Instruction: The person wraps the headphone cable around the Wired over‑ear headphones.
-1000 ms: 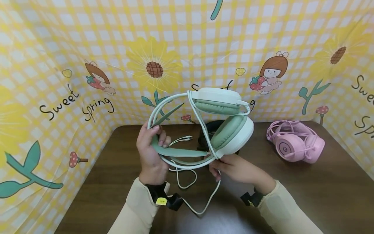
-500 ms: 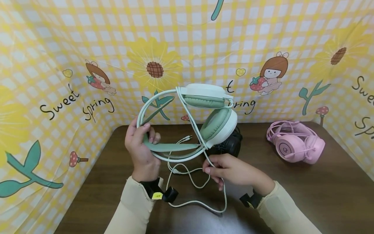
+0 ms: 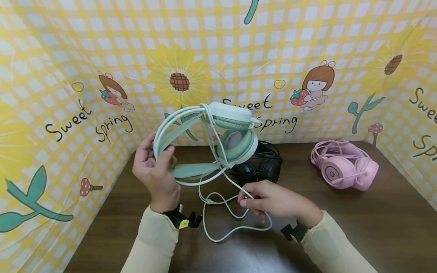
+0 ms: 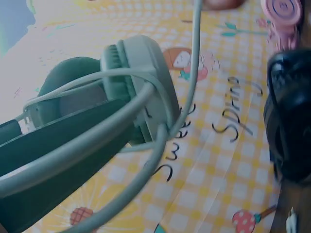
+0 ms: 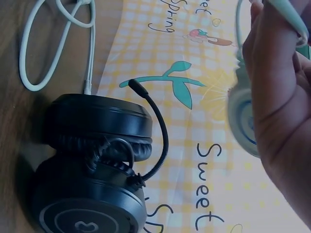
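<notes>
In the head view, white-and-green headphones (image 3: 237, 146) are held up over the table, ear cups to the right. My left hand (image 3: 155, 172) grips their headband, with the thumb on the inner side. The white cable (image 3: 218, 241) is wound across the headphones near the ear cups. It runs down to my right hand (image 3: 273, 201), which pinches it between thumb and fingers. Below that hand the cable falls in loose loops onto the table. The left wrist view shows one green-padded ear cup (image 4: 114, 82) with cable strands around it.
Black headphones (image 3: 269, 168) with a microphone boom (image 5: 158, 116) lie on the dark wooden table (image 3: 341, 223), behind my right hand. Pink headphones (image 3: 341, 170) lie at the back right. A yellow checked cloth (image 3: 239, 45) hangs behind and at the sides.
My left hand has moved left with the headphones, which have also turned slightly. My right hand has come away from the ear cup and draws out the cable. More of the black headphones shows.
</notes>
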A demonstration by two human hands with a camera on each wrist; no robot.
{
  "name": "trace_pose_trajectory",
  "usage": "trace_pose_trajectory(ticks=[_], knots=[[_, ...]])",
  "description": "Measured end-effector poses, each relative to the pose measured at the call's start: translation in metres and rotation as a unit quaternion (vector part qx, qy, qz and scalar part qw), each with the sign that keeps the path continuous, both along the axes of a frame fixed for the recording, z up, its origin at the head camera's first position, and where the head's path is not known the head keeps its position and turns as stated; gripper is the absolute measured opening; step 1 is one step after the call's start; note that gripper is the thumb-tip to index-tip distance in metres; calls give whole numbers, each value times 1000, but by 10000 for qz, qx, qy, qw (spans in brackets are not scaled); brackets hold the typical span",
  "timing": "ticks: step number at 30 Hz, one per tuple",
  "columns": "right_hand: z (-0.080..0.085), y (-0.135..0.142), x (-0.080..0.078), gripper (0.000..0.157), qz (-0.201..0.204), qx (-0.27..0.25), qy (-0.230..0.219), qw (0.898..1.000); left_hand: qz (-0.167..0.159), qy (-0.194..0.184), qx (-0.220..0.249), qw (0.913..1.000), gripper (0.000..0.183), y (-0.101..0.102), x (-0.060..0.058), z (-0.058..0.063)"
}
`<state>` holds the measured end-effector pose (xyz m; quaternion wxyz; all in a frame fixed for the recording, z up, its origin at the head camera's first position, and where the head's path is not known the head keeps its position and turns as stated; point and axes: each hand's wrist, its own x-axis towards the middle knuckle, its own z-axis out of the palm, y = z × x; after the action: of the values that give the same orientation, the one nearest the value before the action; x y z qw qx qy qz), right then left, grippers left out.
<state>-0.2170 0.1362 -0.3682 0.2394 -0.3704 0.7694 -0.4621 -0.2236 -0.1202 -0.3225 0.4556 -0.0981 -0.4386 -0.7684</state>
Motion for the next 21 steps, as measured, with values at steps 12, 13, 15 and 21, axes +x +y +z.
trace_pose_trajectory(ticks=[12, 13, 15, 21], knots=[[15, 12, 4, 13, -41, 16, 463, 9989, 312, 253, -1080, 9933, 38, -1, 1, -2], [17, 13, 4, 13, -60, -8, 535, 9985, 286, 262, -1186, 9922, 39, -1, 2, -2], [21, 17, 5, 12, -94, -71, 688, 9976, 256, 272, -1437, 9889, 39, -1, 3, -1], [31, 25, 10, 12, -133, -144, 1069, 9941, 157, 397, -2329, 9716, 39, -1, 5, 0]])
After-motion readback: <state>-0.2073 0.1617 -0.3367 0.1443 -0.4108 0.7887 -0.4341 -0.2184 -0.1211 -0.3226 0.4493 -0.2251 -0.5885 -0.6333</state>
